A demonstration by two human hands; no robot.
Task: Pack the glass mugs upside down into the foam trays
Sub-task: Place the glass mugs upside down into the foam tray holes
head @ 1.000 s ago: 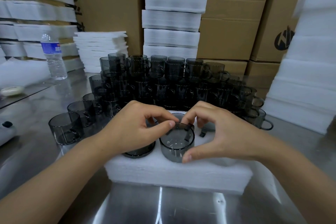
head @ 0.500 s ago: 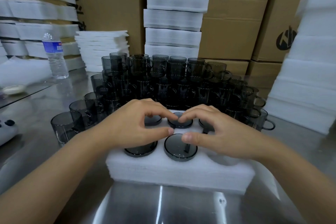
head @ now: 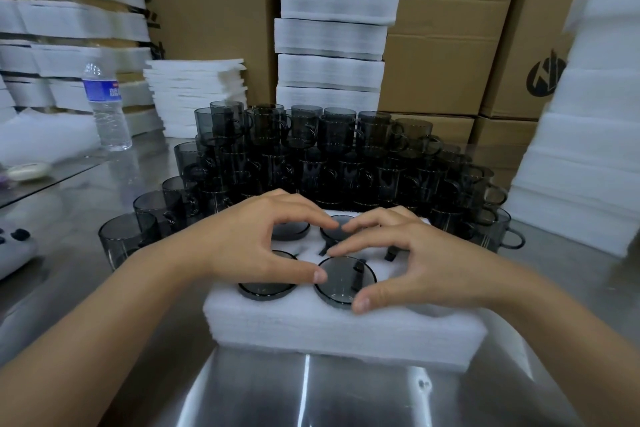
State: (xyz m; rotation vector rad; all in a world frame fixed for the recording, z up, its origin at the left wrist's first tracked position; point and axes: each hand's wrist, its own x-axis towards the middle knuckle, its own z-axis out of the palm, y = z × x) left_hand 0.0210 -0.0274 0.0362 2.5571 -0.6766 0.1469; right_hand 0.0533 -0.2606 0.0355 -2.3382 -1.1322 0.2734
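Mug (head: 341,282) sits base-up in the front-mid slot of the tray (head: 346,333). R grip (head: 422,263) is half-closed round it, thumb on the near-right edge and index on the far edge. L grip (head: 249,246) is curled too, w/ thumb tip on the mug's left edge and fingers arched toward the rear mug (head: 337,230); can't tell if it truly holds. Left mug (head: 266,288) is also inverted, beside it in the front row. The tray lies on the steel table (head: 311,392), w/ loose mugs (head: 329,156) stacked upright just behind. Bottle (head: 107,107) stands far left.
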